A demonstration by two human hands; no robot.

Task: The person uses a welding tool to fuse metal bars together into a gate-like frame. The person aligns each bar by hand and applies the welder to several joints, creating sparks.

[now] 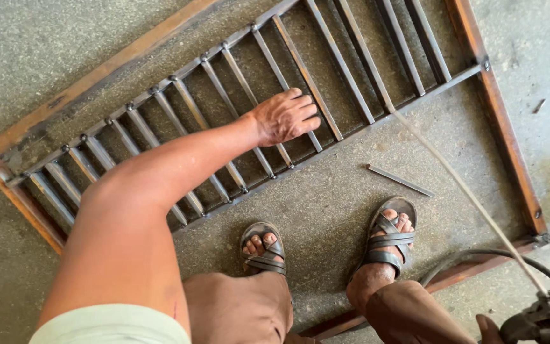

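While the left hand (286, 116) presses flat, fingers spread, on the slanted bars of the metal grille (237, 95) lying on the concrete floor (326, 210), the right hand (529, 322), gripping the electrode holder (545, 315), should guide the welding rod (466, 191) steadily to the joint.

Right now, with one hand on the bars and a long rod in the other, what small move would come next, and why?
Probably a slight lowering of the rod so its tip meets the rail. The left hand lies flat on the bars of the grille, as if steadying it. The right hand grips a holder at the frame's edge, and the rod's tip sits right beside a joint between a bar and the rail.
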